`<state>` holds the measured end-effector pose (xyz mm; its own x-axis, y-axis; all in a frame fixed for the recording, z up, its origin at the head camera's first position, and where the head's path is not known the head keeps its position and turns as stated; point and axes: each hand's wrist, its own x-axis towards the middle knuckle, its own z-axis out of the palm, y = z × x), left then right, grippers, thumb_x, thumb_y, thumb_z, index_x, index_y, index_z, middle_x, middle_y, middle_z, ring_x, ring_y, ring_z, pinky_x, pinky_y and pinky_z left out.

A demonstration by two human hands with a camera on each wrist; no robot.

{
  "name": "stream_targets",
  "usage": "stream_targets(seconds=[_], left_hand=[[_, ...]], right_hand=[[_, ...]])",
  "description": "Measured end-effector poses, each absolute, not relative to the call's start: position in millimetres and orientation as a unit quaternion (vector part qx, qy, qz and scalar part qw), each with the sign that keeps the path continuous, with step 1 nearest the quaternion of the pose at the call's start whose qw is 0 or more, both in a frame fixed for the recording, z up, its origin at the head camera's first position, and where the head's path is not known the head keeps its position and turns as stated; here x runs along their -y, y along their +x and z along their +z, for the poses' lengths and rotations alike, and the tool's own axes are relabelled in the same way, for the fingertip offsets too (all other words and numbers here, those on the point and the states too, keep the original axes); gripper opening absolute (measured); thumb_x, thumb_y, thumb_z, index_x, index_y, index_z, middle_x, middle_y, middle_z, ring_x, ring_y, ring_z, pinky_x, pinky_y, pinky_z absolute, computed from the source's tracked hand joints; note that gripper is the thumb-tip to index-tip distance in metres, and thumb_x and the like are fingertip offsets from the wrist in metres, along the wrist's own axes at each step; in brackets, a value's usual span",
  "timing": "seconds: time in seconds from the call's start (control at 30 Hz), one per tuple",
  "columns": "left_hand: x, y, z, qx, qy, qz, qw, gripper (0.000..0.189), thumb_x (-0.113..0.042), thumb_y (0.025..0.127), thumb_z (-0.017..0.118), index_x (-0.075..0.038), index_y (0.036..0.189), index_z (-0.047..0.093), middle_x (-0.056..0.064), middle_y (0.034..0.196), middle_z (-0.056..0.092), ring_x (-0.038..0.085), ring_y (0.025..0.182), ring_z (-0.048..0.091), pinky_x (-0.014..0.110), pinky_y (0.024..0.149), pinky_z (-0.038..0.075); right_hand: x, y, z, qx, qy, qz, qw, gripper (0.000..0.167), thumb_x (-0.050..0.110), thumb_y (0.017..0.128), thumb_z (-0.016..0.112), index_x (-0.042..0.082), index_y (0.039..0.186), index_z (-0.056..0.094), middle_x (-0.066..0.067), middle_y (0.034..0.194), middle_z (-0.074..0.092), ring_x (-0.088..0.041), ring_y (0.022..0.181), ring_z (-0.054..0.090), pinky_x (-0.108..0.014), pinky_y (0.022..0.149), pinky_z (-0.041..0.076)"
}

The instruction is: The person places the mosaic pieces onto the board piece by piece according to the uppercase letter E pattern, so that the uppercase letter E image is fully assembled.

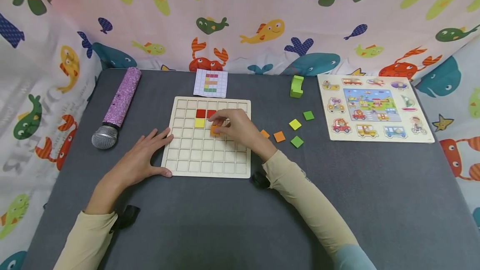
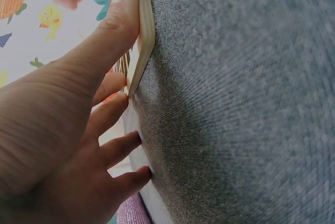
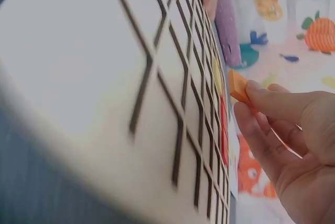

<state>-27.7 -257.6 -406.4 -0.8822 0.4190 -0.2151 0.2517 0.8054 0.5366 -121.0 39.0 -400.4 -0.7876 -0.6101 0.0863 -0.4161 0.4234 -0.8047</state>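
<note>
A square wooden grid board lies on the grey table. Between thumb and fingertips, my right hand pinches an orange square tile above the upper middle cells. Two red tiles sit side by side in one row of the grid, with a yellow tile below the left one. My left hand rests at the board's left side, fingers spread and thumb against the edge near its lower corner. Behind the board lies a pattern card with coloured squares on a grid.
Right of the board lie loose tiles: orange, yellow and green. Behind them is a stack of green tiles. A picture puzzle board lies at the right, a glittery purple microphone at the left.
</note>
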Motion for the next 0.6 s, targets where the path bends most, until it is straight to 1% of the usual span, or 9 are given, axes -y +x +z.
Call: stream_targets(seconds=[0.37, 0.6], left_hand=[[257.5, -29.6, -406.2, -0.937, 0.172, 0.251, 0.172, 0.105, -0.039, 0.067, 0.087, -0.003, 0.151, 0.036, 0.016, 0.16, 0.022, 0.046, 0.146, 0.011, 0.062, 0.117, 0.007], [257.5, -30.1, -406.5, -0.937, 0.173, 0.248, 0.173, 0.106, -0.039, 0.066, 0.088, -0.003, 0.151, 0.036, 0.016, 0.16, 0.023, 0.046, 0.146, 0.011, 0.063, 0.117, 0.008]], right_hand=[[2.6, -122.0, -409.1, -0.825, -0.333, -0.437, 0.133, 0.026, 0.003, 0.085, 0.075, 0.003, 0.11, 0.071, -0.003, 0.095, 0.069, -0.01, 0.088, 0.061, -0.019, 0.079, 0.051], [11.3, -117.8, -410.7, -0.849, -0.332, -0.394, 0.119, 0.023, 0.004, 0.087, 0.073, 0.006, 0.109, 0.072, -0.002, 0.099, 0.07, -0.01, 0.091, 0.062, -0.017, 0.08, 0.05]])
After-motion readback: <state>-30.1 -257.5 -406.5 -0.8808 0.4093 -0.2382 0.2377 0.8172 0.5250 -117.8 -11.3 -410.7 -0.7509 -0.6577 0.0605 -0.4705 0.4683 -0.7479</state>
